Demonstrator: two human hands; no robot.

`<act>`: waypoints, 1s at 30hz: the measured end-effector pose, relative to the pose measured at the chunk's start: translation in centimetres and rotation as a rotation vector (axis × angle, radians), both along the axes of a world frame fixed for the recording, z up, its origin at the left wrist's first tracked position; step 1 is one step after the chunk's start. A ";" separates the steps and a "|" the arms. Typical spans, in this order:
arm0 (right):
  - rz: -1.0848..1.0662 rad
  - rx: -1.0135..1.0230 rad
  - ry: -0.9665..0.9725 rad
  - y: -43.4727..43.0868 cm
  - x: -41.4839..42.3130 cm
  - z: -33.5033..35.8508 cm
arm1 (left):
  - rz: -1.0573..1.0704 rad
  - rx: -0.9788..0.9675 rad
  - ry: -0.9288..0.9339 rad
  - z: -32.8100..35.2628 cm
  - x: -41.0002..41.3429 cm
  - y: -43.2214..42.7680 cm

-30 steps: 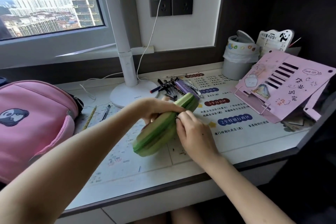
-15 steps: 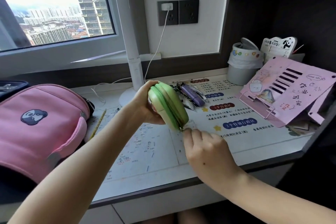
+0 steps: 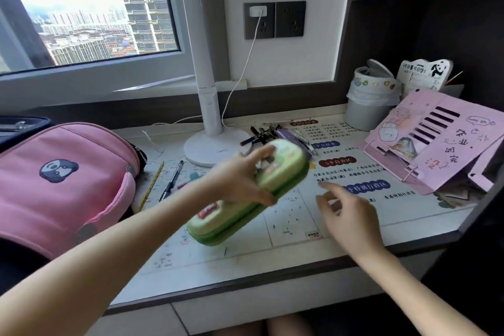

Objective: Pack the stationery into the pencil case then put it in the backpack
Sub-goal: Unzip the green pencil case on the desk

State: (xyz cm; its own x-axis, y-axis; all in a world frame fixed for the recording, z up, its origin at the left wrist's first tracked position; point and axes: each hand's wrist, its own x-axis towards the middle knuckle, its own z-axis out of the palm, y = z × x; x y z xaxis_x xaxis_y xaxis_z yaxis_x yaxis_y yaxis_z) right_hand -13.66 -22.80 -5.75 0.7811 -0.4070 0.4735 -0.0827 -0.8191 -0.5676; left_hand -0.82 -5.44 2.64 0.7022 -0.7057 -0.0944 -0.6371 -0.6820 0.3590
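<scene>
While the green pencil case [image 3: 249,191] is gripped mid-length above the desk mat [image 3: 294,229] by the left hand [image 3: 240,180], its long axis slanting near-left to far-right, the right hand [image 3: 347,215] is held open and empty just beside it.

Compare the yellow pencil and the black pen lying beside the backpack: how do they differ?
The yellow pencil is thin, plain and longer; the black pen is thicker, with a clear section near its upper end. The pencil lies nearer the pink backpack, the pen nearer the lamp base. Both lie loose on the desk mat, slanted alike, not yet packed.
</scene>
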 end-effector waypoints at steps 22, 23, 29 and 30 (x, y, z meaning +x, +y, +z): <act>0.392 0.298 0.278 -5.1 4.5 4.1 | -0.205 0.140 0.140 1.4 2.0 -1.2; 0.360 0.338 0.272 -5.3 5.1 4.3 | -0.176 0.160 0.097 1.6 2.7 -1.0; 0.259 0.496 0.430 -6.2 9.8 3.6 | 0.083 0.087 -0.298 -0.5 6.4 -0.5; 0.268 0.484 0.519 -6.7 10.4 3.5 | 0.094 0.058 -0.282 -1.0 6.9 -0.5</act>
State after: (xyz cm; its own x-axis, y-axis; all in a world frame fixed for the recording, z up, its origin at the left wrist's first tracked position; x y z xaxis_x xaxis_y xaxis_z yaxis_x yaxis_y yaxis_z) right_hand -3.21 -29.48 -2.21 0.9566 -0.2404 -0.1646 -0.2699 -0.5185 -0.8114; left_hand 6.06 -5.93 1.64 0.7682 -0.6358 0.0752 -0.6396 -0.7567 0.1351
